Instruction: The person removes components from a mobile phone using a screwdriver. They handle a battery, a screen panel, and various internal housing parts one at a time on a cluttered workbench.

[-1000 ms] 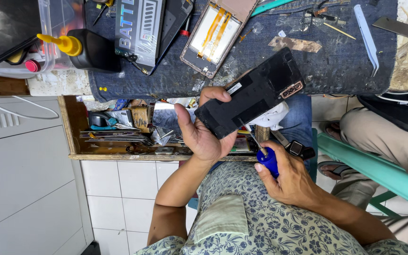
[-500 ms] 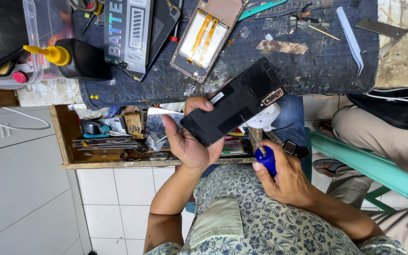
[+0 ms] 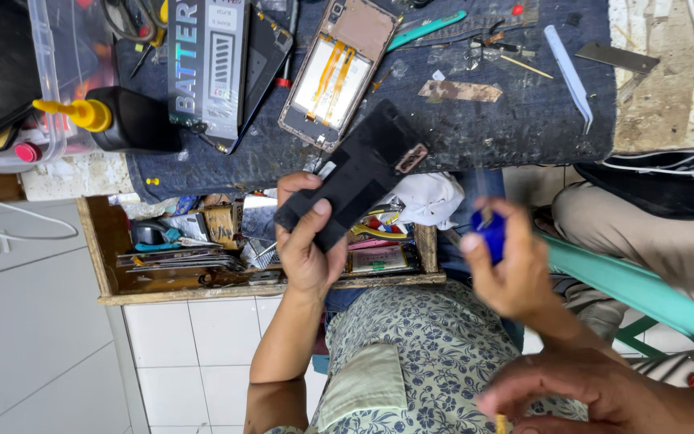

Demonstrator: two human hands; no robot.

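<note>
My left hand (image 3: 308, 245) grips a black phone back cover (image 3: 355, 173), held at a slant over an open wooden drawer (image 3: 110, 241) full of small tools and parts. My right hand (image 3: 512, 273), blurred by motion, is closed on a blue-handled tool (image 3: 487, 233) to the right of the cover and apart from it. An opened phone with yellow ribbon cables (image 3: 335, 72) lies on the dark cloth mat (image 3: 524, 128) above, beside a boxed battery pack (image 3: 202, 68).
A black bottle with a yellow nozzle (image 3: 114, 120) stands at the left by a clear plastic box (image 3: 46, 72). White tweezers (image 3: 572, 76) and a metal blade (image 3: 616, 58) lie at the right. Another blurred hand (image 3: 596, 394) shows at the bottom right; a person's leg (image 3: 644, 233) is beyond.
My left hand has carried the black cover leftward. My right hand with the blue tool has swung right, away from the cover, and is now blurred. A blurred hand has appeared bottom right.
</note>
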